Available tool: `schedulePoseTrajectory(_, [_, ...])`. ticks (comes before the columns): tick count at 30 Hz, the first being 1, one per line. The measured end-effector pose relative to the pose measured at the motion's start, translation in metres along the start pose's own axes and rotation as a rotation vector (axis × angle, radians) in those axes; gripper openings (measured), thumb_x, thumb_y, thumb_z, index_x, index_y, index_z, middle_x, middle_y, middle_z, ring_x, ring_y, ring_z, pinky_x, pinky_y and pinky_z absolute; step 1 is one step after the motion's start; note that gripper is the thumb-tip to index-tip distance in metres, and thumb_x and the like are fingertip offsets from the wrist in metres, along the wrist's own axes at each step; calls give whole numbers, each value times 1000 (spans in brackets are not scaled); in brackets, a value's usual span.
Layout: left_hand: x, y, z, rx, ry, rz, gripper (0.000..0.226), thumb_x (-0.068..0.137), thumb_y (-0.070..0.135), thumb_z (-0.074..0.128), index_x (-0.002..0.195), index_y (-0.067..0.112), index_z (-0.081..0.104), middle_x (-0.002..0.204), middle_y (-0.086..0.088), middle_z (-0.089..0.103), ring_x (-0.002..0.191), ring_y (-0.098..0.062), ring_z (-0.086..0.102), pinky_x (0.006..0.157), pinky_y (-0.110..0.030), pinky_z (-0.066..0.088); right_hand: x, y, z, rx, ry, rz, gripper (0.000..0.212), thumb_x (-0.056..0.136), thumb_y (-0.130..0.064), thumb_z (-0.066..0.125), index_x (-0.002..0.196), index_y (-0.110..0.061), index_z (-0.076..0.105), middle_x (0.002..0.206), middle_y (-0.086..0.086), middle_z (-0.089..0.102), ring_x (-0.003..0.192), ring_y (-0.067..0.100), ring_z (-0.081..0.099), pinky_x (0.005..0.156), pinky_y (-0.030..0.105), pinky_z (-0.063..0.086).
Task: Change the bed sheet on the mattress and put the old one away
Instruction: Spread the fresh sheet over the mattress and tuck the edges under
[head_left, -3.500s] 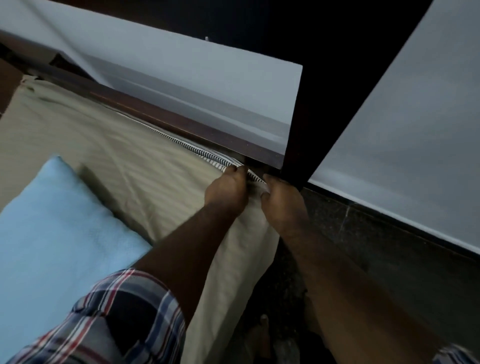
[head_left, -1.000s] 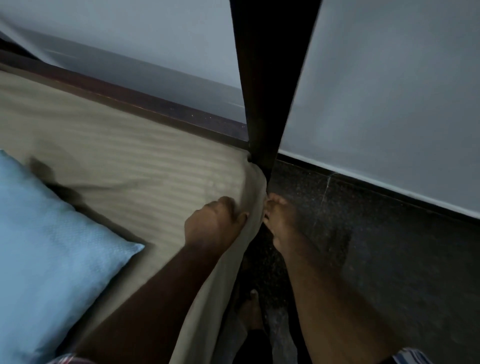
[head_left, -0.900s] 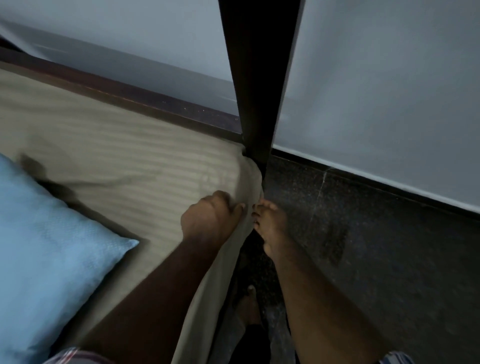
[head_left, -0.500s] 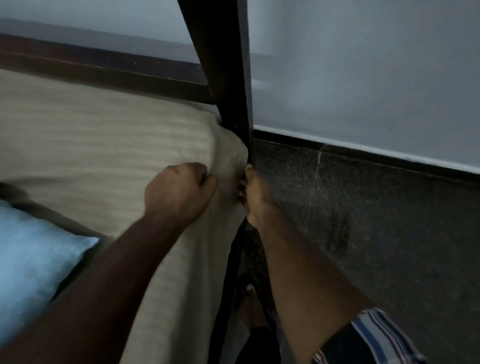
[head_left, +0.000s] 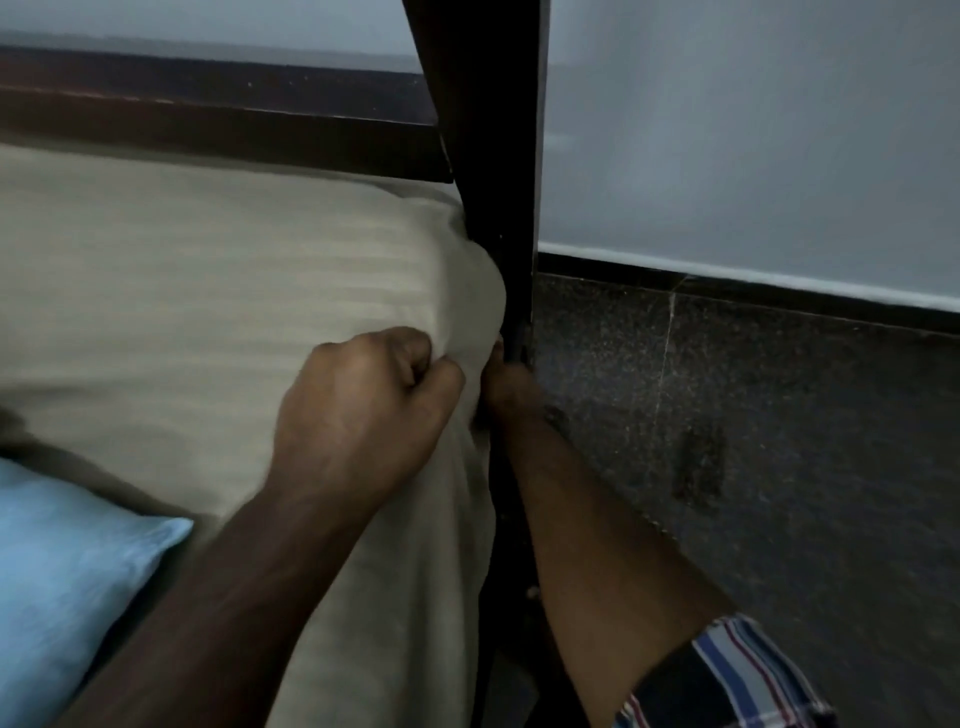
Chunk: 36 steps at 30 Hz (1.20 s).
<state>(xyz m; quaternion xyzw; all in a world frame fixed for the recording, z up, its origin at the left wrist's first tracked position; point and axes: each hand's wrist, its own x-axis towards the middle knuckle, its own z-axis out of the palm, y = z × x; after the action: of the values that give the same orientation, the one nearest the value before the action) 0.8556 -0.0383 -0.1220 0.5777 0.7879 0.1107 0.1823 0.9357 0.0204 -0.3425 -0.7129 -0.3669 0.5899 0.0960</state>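
Bed post (head_left: 493, 156) stood hard against the mattress corner, sheet (head_left: 234, 291) bulging into it; barely a slit there, and my right hand (head_left: 506, 387) was wedged in it. Rail (head_left: 208, 124) closed off the far edge. My left hand (head_left: 363, 415) sat fisted on the corner. Pillow (head_left: 67, 582) blocked the near left. Floor (head_left: 753, 441) right of the post lay open up to the wall (head_left: 753, 145).

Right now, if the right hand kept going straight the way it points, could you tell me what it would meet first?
Most likely the dark bedpost: the right hand reaches up along the beige sheet at the mattress corner, its fingers apparently already at the post's foot, though depth is unclear.
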Motion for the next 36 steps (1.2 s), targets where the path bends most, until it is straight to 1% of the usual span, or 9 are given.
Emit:
schedulePoseTrajectory(4, [1,-4,5,-13,2,-27,48,87,34,62,55,13,33,44,-2,36,47,-17,47,47,-30,31,-11,-2,-32,54,-10,-86,48,81,-56,52,101,-17,73,103,16,73,98,37,69,87,47,58])
schedulePoseTrajectory(8, [5,-3,7,32,-72,-50,46,91,41,59,60,14,38,50,-1,44,53,-14,50,48,-30,33,-26,-31,-53,487,-192,-138,21,97,-22,55,112,-26,70,108,2,72,91,15,65,76,30,51])
schedulePoseTrajectory(13, [5,3,-8,-105,-100,-207,48,90,61,56,66,20,51,57,1,56,61,-14,58,56,-31,42,-74,-64,-81,362,-202,-325,28,87,4,62,78,-20,72,77,3,73,68,14,63,67,32,52])
schedulePoseTrajectory(16, [10,12,-19,-464,-29,-417,59,81,74,59,71,16,54,62,-1,60,64,-17,63,63,-36,49,-135,-64,-82,204,-202,-644,29,81,3,67,74,-25,70,71,-4,67,64,8,58,61,26,48])
schedulePoseTrajectory(18, [14,12,-25,-453,-85,-457,54,80,66,65,71,15,50,62,-1,56,66,-26,62,65,-42,51,-161,-61,-82,120,-223,-764,26,78,-2,69,78,-28,71,78,-7,64,72,6,60,68,19,47])
schedulePoseTrajectory(23, [7,13,-46,-803,-237,-662,15,95,17,63,84,8,63,78,-8,65,74,-22,64,66,-36,56,-164,-83,-111,414,-442,-144,10,94,-17,66,101,-11,69,90,5,68,71,10,62,56,20,48])
schedulePoseTrajectory(28, [1,21,-61,-941,-326,-604,21,96,15,61,76,17,68,86,-15,66,82,-27,64,79,-41,51,-161,-101,-132,194,-779,-59,33,84,-24,79,105,1,73,107,19,74,95,26,68,94,41,53])
schedulePoseTrajectory(32, [0,18,-63,-954,-257,-581,18,96,19,64,82,11,70,81,-9,69,76,-22,65,66,-28,55,-159,-110,-147,292,-492,-194,9,77,-7,83,81,-6,75,88,16,74,82,23,67,82,36,55])
schedulePoseTrajectory(36, [2,10,-62,-895,-193,-565,18,98,23,63,99,9,74,81,-1,72,78,-17,65,67,-26,54,-150,-111,-170,492,-190,-257,13,88,-7,73,77,-12,69,71,4,69,65,11,62,65,29,53])
